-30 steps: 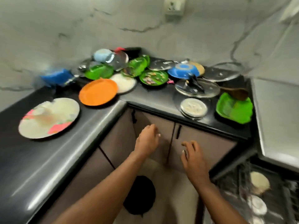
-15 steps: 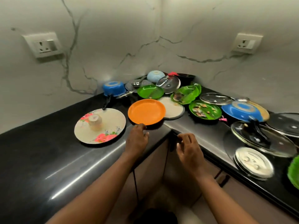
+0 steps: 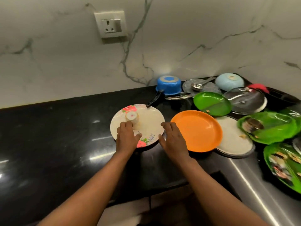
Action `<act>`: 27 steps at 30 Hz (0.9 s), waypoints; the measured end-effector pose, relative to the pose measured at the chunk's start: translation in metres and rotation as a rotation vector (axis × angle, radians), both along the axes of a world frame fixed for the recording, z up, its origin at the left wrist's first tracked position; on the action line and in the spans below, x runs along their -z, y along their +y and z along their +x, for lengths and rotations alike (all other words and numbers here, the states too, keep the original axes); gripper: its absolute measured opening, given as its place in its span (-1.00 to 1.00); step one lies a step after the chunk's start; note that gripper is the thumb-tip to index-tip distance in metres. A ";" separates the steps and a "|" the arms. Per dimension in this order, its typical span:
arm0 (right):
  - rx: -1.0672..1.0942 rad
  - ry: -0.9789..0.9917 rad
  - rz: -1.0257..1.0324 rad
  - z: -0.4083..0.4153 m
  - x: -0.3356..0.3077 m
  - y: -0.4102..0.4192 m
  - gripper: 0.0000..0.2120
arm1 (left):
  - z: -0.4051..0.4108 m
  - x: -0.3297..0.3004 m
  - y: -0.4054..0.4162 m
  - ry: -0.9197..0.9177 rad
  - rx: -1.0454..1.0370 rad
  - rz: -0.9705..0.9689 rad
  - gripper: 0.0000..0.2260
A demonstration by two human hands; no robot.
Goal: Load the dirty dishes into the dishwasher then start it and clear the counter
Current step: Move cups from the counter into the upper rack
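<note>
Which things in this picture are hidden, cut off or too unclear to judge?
Head view only:
- Floral plate: near rim hidden under the left hand and right hand.
- Cup: its contact with the left hand cannot be told.
- Green trays: cut off by the right edge; their leftovers are blurred.
- White plate: partly under the orange plate.
- Dishwasher: out of frame.
</note>
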State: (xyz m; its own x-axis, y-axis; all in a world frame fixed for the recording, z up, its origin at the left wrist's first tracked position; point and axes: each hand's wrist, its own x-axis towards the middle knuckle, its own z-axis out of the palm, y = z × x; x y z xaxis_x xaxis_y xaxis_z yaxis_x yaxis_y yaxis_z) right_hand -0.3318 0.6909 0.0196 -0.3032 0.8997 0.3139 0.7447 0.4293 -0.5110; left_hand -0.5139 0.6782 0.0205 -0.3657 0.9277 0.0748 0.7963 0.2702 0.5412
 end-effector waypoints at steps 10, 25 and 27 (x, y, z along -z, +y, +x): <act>-0.267 -0.232 -0.059 -0.083 0.002 0.073 -0.30 | -0.036 0.015 0.026 0.260 0.057 -0.387 -0.43; -0.188 -0.040 -0.131 -0.095 0.019 0.086 -0.33 | -0.024 0.010 0.035 0.311 0.035 -0.491 -0.47; -0.129 0.035 -0.106 -0.087 0.015 0.075 -0.30 | -0.022 0.009 0.035 0.318 0.044 -0.501 -0.46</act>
